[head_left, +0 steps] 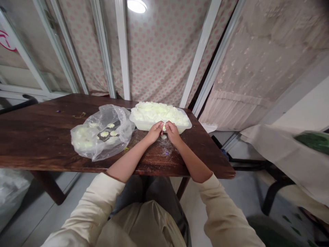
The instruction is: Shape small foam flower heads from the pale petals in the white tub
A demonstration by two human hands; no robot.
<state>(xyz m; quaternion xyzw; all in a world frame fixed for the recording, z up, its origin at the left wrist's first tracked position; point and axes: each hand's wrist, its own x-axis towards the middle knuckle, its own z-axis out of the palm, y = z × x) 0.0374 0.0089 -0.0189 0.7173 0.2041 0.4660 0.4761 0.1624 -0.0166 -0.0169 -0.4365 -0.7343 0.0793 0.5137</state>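
My left hand (154,132) and my right hand (173,132) meet at the near side of a white plastic tub (143,125). Their fingertips pinch a small pale yellow-green flower-like piece (164,127), mostly covered by the fingers. Soft pieces of similar colour (156,111) heap above the tub's rim. Just below my hands, another small pale piece (163,137) lies on the table. To the left, a clear plastic bag (123,120) lies spread, with several scalloped, flower-shaped pieces (104,134) in or on it.
The dark wooden table (38,137) has tiny whitish bits (166,149) scattered before me. White-framed glass panels with a dotted curtain (154,51) stand behind it. At right, a pale cloth-covered surface (282,147) bears something green (315,141).
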